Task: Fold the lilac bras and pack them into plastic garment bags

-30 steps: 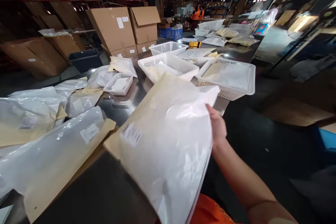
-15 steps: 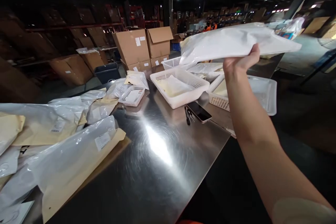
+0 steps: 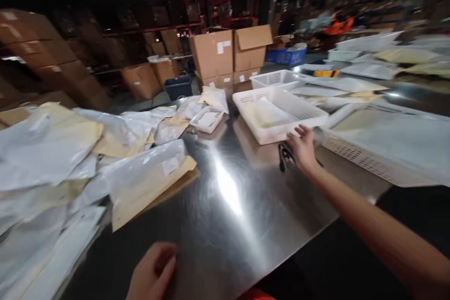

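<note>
My right hand (image 3: 303, 147) reaches over the table, its fingers a little apart, holding nothing I can see. The fingertips are at the near corner of a white plastic basket (image 3: 270, 133); whether they touch it I cannot tell. Beneath the hand lie dark pens (image 3: 282, 159), and the phone beside them is mostly hidden. My left hand (image 3: 153, 269), blurred at the bottom edge, is loosely curled with a gap between thumb and fingers and nothing visible inside. Ahead of it rests a white and cream padded mailer (image 3: 144, 180) with a small label.
More mailers (image 3: 45, 145) are heaped on the left of the steel table (image 3: 225, 239). A small white tray (image 3: 207, 119) sits mid-table. At right is a larger white basket (image 3: 365, 159). Cardboard boxes (image 3: 213, 56), a dark bin (image 3: 178, 88) and people in orange stand beyond.
The large white package has left my right hand, which has come down beside the basket and pens. My left hand has come into view. The view has swung, shifting the table's things rightward.
</note>
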Tool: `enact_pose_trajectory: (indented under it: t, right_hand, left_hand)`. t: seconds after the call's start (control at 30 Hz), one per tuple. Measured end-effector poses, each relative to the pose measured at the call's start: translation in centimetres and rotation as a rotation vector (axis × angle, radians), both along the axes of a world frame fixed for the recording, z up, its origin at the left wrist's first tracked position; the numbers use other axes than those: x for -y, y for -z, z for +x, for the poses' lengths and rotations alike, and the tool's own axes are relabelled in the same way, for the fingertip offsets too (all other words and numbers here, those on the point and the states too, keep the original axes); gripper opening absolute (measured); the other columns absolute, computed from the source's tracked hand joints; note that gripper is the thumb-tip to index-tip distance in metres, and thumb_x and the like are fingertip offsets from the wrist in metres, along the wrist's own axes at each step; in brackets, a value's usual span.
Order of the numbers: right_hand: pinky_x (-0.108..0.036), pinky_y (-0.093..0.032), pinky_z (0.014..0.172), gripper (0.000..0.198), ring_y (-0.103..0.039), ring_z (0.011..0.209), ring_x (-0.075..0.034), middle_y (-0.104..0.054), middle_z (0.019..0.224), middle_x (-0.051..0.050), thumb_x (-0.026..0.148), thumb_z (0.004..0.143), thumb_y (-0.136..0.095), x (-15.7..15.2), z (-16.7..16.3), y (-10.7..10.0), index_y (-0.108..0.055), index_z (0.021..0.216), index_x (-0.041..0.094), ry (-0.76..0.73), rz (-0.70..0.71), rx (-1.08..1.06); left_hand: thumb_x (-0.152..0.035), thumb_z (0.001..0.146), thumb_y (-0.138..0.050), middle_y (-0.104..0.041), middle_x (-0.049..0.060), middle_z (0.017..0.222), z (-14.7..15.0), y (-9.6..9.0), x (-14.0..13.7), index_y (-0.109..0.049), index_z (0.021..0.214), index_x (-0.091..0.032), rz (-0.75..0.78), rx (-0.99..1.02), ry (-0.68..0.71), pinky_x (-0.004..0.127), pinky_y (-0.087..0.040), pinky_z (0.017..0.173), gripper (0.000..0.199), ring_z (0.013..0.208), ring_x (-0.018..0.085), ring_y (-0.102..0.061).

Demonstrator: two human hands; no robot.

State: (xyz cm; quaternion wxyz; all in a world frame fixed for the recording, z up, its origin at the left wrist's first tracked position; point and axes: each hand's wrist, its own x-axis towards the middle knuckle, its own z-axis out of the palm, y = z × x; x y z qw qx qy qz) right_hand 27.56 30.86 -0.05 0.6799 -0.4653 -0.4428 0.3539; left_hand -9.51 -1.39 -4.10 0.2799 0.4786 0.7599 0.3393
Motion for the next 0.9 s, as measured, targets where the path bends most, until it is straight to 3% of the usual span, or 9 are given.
enact_pose_trajectory:
  t: [0.07, 0.13, 0.23, 0.3, 0.4, 0.57, 0.63, 0.77, 0.9]
  right_hand:
    - [-0.046, -0.041, 0.104, 0.06, -0.052, 0.119, -0.028, -0.049, 0.13, -0.012, 0.03, 0.06, -0.079, 5.6, -2.5, 4.7, -0.045, 0.109, 0.024, -0.148, -0.012, 0.086]
    - [-0.051, -0.045, 0.101, 0.056, -0.052, 0.12, -0.029, -0.047, 0.135, -0.015, 0.038, 0.074, -0.071, 10.5, -3.8, 8.1, -0.043, 0.12, 0.023, -0.323, -0.016, 0.377]
    - [-0.052, -0.047, 0.102, 0.045, -0.048, 0.127, -0.032, -0.045, 0.14, -0.015, 0.039, 0.084, -0.063, 14.8, -4.4, 10.5, -0.049, 0.123, 0.022, -0.523, 0.071, 0.714]
    - [-0.05, -0.049, 0.1, 0.036, -0.051, 0.125, -0.03, -0.049, 0.137, -0.014, 0.038, 0.087, -0.06, 16.0, -4.6, 10.6, -0.053, 0.119, 0.022, -0.557, 0.086, 0.775]
    - [-0.046, -0.054, 0.093, 0.03, -0.061, 0.111, -0.028, -0.058, 0.124, -0.013, 0.041, 0.09, -0.056, 16.6, -4.8, 9.8, -0.056, 0.112, 0.022, -0.554, -0.046, 0.696]
    - [-0.05, -0.05, 0.099, 0.045, -0.061, 0.113, -0.029, -0.058, 0.126, -0.014, 0.05, 0.084, -0.064, 16.9, -5.0, 7.9, -0.052, 0.117, 0.022, -0.508, -0.195, 0.427]
    - [-0.05, -0.049, 0.1, 0.051, -0.057, 0.119, -0.029, -0.053, 0.133, -0.013, 0.051, 0.082, -0.067, 16.8, -5.2, 7.2, -0.05, 0.12, 0.023, -0.431, -0.194, 0.41]
    - [-0.042, -0.058, 0.08, 0.061, -0.062, 0.107, -0.028, -0.054, 0.132, -0.013, 0.052, 0.078, -0.07, 16.9, -7.6, 6.4, -0.049, 0.128, 0.023, -0.573, -0.356, 0.366]
    - [-0.032, -0.059, 0.06, 0.072, -0.068, 0.077, -0.019, -0.063, 0.109, -0.009, 0.052, 0.079, -0.069, 17.0, -11.9, 6.5, -0.04, 0.138, 0.023, -0.797, -0.654, 0.055]
  left_hand:
    - [-0.029, 0.086, -0.059, -0.066, 0.01, 0.109, -2.7, 0.4, -1.9, -0.068, 0.1, -0.019, 0.086, -0.294, 0.027, 0.046, -0.044, 0.106, 0.02, 0.112, 0.028, -0.058]
    - [-0.027, 0.086, -0.054, -0.063, 0.018, 0.121, -5.4, 0.8, -4.7, -0.064, 0.115, -0.01, 0.105, -0.726, -0.039, 0.049, -0.042, 0.108, 0.035, 0.121, 0.033, -0.054]
    - [-0.025, 0.086, -0.055, -0.035, 0.028, 0.151, -8.0, 1.6, -9.2, -0.042, 0.143, -0.002, 0.061, -0.837, -0.101, 0.059, -0.031, 0.112, 0.063, 0.143, 0.045, -0.024]
    - [-0.019, 0.089, -0.05, -0.03, 0.022, 0.156, -8.1, 2.3, -11.5, -0.04, 0.147, -0.008, 0.027, -0.841, -0.051, 0.065, -0.026, 0.112, 0.06, 0.146, 0.046, -0.017]
    - [-0.006, 0.09, -0.031, -0.041, 0.014, 0.152, -6.5, 3.4, -12.8, -0.047, 0.144, -0.014, -0.026, -0.83, 0.087, 0.073, -0.018, 0.111, 0.057, 0.144, 0.044, -0.024]
    - [0.001, 0.08, -0.037, -0.044, -0.004, 0.151, -4.8, 3.2, -8.6, -0.049, 0.142, -0.033, -0.035, -0.751, 0.564, 0.057, -0.016, 0.121, 0.072, 0.147, 0.026, -0.025]
    - [0.005, 0.073, -0.038, -0.042, -0.008, 0.151, -5.7, 2.3, -6.2, -0.052, 0.138, -0.04, -0.047, -0.774, 0.698, 0.059, -0.009, 0.121, 0.08, 0.149, 0.025, -0.019]
    - [0.002, 0.075, -0.038, -0.043, -0.004, 0.151, -8.1, 0.9, -3.7, -0.055, 0.137, -0.037, -0.227, -0.892, 0.47, 0.072, -0.011, 0.113, 0.075, 0.148, 0.038, -0.014]
    - [-0.03, 0.097, -0.033, -0.036, 0.002, 0.155, -7.9, 0.7, -4.2, -0.05, 0.142, -0.031, -0.412, -0.764, 0.392, 0.067, -0.02, 0.114, 0.048, 0.147, 0.039, -0.019]
